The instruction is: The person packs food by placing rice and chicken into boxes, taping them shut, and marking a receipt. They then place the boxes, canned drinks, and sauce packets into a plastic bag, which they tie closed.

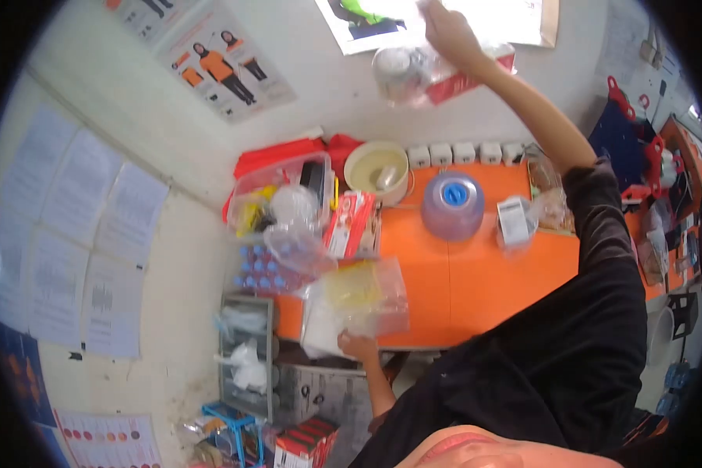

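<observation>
My right hand (450,37) is raised high near the wall, its fingers pinched together at the upper edge of the view. What it grips is hard to make out. Behind and below that hand, close to the wall, are a clear plastic-wrapped bundle (401,74) and a red box (454,84). Low over the table's front edge, my left hand (357,345) closes on the edge of a clear plastic bag (390,300). White and yellowish sheets (323,324) of packaging lie by the bag, partly blurred.
On the orange table (491,285) stand a purple round container (452,214) with a blue top, a cream bucket (358,175) and a white box (513,222). A clear bin (245,183) is at left, above capped bottles (259,269). A grey rack (245,402) stands below.
</observation>
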A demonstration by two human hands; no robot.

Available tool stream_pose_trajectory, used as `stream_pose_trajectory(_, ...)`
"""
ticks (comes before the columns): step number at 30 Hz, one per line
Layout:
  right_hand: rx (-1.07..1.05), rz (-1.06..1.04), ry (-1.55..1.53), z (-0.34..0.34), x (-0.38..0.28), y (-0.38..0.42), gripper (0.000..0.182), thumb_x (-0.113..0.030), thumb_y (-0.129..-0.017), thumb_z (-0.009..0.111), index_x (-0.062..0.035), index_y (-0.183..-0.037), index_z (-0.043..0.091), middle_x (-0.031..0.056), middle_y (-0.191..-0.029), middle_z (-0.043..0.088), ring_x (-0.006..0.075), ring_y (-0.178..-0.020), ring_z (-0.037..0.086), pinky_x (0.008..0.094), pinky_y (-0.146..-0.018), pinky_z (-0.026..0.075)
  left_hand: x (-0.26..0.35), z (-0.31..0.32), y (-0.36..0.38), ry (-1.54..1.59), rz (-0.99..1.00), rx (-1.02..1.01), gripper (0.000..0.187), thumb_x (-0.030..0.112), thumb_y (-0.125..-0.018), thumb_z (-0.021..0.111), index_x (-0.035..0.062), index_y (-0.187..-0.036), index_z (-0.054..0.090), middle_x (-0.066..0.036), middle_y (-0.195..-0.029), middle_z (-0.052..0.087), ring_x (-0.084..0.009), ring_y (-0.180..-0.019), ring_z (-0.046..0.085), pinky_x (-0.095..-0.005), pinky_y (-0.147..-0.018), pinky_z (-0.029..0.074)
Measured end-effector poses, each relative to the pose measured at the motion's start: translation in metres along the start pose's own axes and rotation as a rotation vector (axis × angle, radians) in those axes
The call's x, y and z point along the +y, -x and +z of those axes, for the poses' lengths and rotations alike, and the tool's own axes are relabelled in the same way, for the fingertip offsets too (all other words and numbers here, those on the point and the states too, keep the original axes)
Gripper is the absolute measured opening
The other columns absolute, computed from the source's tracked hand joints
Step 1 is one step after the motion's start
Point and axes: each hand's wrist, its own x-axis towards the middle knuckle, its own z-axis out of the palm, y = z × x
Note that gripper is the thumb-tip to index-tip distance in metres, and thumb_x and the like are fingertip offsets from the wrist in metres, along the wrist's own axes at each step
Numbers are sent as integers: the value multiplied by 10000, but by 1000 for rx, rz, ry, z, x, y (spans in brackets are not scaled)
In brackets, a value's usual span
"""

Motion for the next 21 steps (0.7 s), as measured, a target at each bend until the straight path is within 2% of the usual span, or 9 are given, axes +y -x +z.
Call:
stream_pose_trajectory(3, 119, -363, -115, 123, 196, -85, 148, -97, -870, 512, -21, -976, 582, 178, -805, 627, 368, -708, 602, 432, -613, 494, 30, -17, 1, -48, -217, 188, 521, 115, -781, 639, 23, -1259, 454, -188, -1358, 389, -370, -1248, 375, -499, -950, 385)
stream_pose_trajectory(6, 144, -102, 117, 83, 160, -95, 223, -201, -956, 419, -9, -994, 526, 274, -685, 585, 461, -673, 588, 534, -607, 454, 6, -8, 0, -27, -312, 82, 398, 66, -792, 608, 11, -1182, 549, -156, -1309, 480, -333, -1225, 425, -500, -966, 370)
stream_pose_trajectory(9, 116, 5, 258, 121, 230, -105, 242, -212, -953, 420, -9, -979, 549, 272, -715, 611, 447, -713, 613, 522, -652, 485, -11, -8, -6, 28, -409, -36, 318, 31, -800, 577, 10, -1117, 597, -151, -1235, 546, -343, -1190, 463, -502, -991, 340)
stream_pose_trajectory(11, 107, 82, 244, 136, 232, -111, 248, -218, -951, 424, -9, -965, 556, 273, -731, 619, 443, -732, 619, 523, -670, 488, 4, -48, 2, -115, -14, 56, 309, 3, -812, 542, 6, -1113, 608, -158, -1218, 560, -347, -1191, 470, -494, -1012, 308)
stream_pose_trajectory(16, 211, 2, 206, 161, 262, -104, 285, -252, -948, 444, 7, -912, 558, 245, -689, 615, 455, -685, 604, 514, -665, 485, -45, -6, 3, 66, 164, -115, 494, 162, -793, 642, 28, -1256, 533, -149, -1298, 505, -335, -1242, 427, -500, -1042, 267)
stream_pose_trajectory(17, 165, 0, 184, 163, 276, -91, 285, -252, -948, 444, 7, -912, 558, 245, -689, 615, 455, -685, 604, 514, -665, 485, -44, -7, 4, 1, 145, -107, 523, 202, -783, 658, 32, -1259, 528, -148, -1295, 512, -336, -1235, 436, -504, -1034, 280)
stream_pose_trajectory(19, -342, -303, -349, 158, 304, -78, 330, -339, -931, 496, -19, -870, 547, 128, -633, 595, 373, -634, 591, 447, -658, 482, -51, 4, -1, -200, 65, -159, 551, 225, -754, 677, 41, -1252, 530, -144, -1287, 529, -337, -1220, 456, -517, -1000, 322)
stream_pose_trajectory(20, -629, 320, -687, 144, 297, -67, 409, -456, -909, 536, -59, -813, 515, 47, -764, 582, 274, -756, 571, 441, -702, 451, -55, 11, -4, -222, 120, -105, 519, 178, -752, 654, 46, -1240, 538, -142, -1279, 535, -334, -1213, 462, -511, -979, 350)
stream_pose_trajectory(21, -746, 644, -836, 113, 290, -58, 460, -495, -918, 522, -51, -1022, 585, 88, -1088, 593, 207, -1017, 545, 418, -838, 445, -61, 22, -2, -240, 145, -62, 484, 125, -763, 610, 42, -1235, 541, -153, -1249, 547, -323, -1192, 475, -488, -971, 361)
